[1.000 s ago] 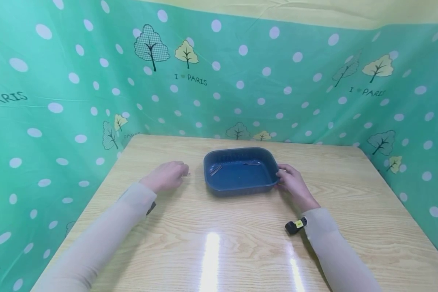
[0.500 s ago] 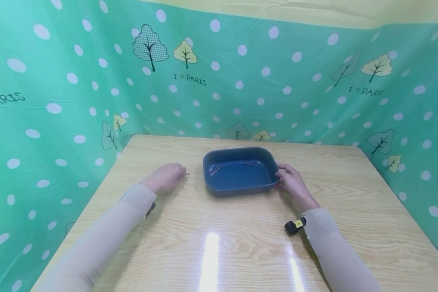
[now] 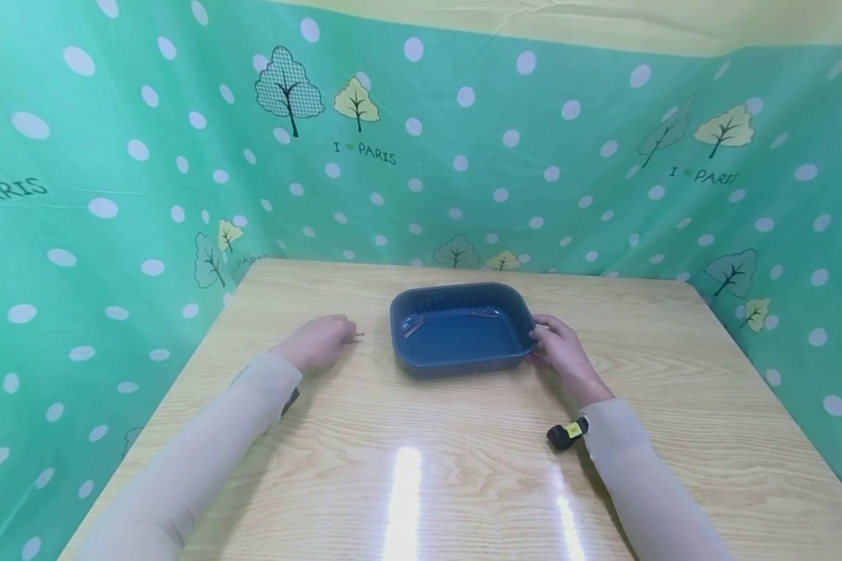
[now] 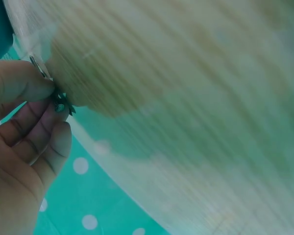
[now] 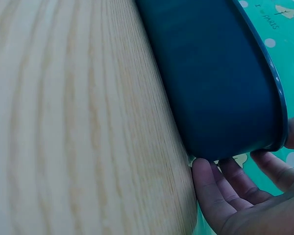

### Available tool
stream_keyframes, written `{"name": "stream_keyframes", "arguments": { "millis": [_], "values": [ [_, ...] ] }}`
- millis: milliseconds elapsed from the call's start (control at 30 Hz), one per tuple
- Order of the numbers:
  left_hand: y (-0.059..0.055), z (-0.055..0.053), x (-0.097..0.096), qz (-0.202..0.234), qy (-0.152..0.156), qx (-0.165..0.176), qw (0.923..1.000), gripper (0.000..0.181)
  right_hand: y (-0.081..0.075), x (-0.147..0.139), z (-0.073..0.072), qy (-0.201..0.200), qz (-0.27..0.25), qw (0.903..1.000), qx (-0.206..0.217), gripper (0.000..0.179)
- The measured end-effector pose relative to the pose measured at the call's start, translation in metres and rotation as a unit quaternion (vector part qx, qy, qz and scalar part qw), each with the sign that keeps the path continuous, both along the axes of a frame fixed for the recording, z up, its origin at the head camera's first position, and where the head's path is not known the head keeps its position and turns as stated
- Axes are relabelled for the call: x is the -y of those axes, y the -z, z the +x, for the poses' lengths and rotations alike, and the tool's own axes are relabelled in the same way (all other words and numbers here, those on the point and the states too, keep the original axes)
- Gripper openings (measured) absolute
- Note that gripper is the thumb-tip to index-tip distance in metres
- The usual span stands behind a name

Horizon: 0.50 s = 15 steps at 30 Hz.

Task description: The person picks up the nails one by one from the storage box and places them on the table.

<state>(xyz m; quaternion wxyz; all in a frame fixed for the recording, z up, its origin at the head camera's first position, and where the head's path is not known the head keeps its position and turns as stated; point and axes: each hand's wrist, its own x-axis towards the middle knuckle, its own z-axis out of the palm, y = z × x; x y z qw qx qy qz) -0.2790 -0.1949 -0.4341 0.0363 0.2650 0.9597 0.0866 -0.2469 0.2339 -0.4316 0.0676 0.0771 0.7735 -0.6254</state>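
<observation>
A dark blue rectangular plastic bin (image 3: 459,365) stands on the table. Inside it lie a few thin metal pieces (image 3: 415,326) at the left and more thin pieces (image 3: 483,315) along the back. Left of the bin, my left hand (image 3: 319,341) pinches small thin metal pieces (image 4: 60,104) between thumb and fingers. They look like nails or screws; the fingers hide most of them. At the bin's right end my right hand (image 3: 564,351) holds it, fingers against the outer wall and thumb near the rim (image 5: 280,93).
The wood-grain table (image 3: 477,460) carries bright light reflections near its front. A green dotted cloth (image 3: 421,156) hangs behind the table and along both sides. A black wrist camera (image 3: 567,434) is strapped below the right hand.
My left hand has lowered slightly toward the table, and the tips of the thin metal pieces show a little more beyond its fingers. The bin and right hand stay almost unmoved.
</observation>
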Motion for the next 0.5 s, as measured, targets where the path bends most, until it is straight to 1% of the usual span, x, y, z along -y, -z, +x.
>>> {"name": "stream_keyframes", "arguments": {
  "millis": [267,500],
  "values": [
    [-0.0016,0.0015,-0.0007,-0.002,-0.005,0.005,1.0000,0.011,-0.0009,0.0000,-0.0001,0.003,-0.002,1.0000,0.005,0.048],
    [-0.0023,0.0015,-0.0009,-0.006,-0.007,0.008,0.9999,0.012,-0.0019,0.0003,0.0003,0.002,-0.001,1.0000,0.008,0.049]
  ]
}}
